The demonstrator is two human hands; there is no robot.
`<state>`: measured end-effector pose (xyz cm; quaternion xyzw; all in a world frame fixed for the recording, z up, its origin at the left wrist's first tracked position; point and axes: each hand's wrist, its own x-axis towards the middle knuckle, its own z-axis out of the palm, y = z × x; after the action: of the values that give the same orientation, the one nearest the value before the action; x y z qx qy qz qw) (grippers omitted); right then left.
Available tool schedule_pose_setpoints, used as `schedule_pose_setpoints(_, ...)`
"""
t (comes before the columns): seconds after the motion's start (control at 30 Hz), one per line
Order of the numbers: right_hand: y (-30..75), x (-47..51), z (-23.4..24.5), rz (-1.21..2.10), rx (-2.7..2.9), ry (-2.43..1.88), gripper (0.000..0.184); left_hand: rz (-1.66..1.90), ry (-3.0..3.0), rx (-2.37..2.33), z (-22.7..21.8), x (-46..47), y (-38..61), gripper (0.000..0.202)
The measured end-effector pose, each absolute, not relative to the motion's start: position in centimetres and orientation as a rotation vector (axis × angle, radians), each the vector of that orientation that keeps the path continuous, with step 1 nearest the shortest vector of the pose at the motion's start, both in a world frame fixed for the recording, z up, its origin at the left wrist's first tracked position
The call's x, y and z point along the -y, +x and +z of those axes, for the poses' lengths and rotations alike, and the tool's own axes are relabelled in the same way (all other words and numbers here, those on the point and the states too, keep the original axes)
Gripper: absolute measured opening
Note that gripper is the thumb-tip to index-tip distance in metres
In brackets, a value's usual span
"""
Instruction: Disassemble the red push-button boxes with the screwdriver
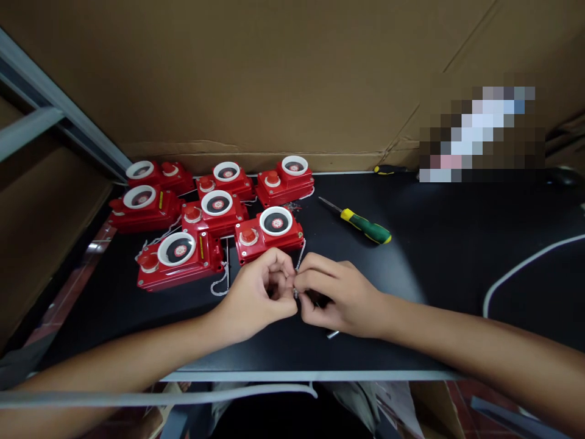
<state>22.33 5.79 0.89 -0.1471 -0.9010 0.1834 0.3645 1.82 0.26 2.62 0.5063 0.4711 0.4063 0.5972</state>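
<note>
My left hand (pixel 260 292) and my right hand (pixel 336 296) meet above the black table (pixel 434 256), both with fingers pinched together. Between the fingertips is a small metal part at the end of a thin white chain (pixel 300 256). The chain runs up to the nearest red alarm box (pixel 269 233), which has a white ring and a red button on top. Several more red boxes (pixel 183 207) of the same kind lie in a cluster behind and to the left, some with chains trailing.
A green and yellow screwdriver (pixel 363 224) lies right of the boxes. A small metal piece (pixel 333 334) rests under my right hand. A white cable (pixel 521 265) curves at the right. Cardboard (pixel 274 79) walls the back; a metal frame (pixel 50 110) stands left.
</note>
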Motion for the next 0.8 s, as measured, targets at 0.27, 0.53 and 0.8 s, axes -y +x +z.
schedule_pose_setpoints(0.27,22.64,-6.01,1.04,0.656,2.296,-0.436,0.012,0.948,1.143,-1.114,2.67,-0.57,1.65,0.028)
schedule_pose_setpoints(0.53,22.58,-5.94,0.86,0.479,2.306,-0.411,0.013,0.946,1.160,-1.124,2.26,-0.54,1.74,0.026)
schedule_pose_setpoints(0.8,22.64,-5.91,1.21,0.304,2.339,-0.331,0.019,0.950,1.219,-1.108,2.62,-0.38,1.89,0.025)
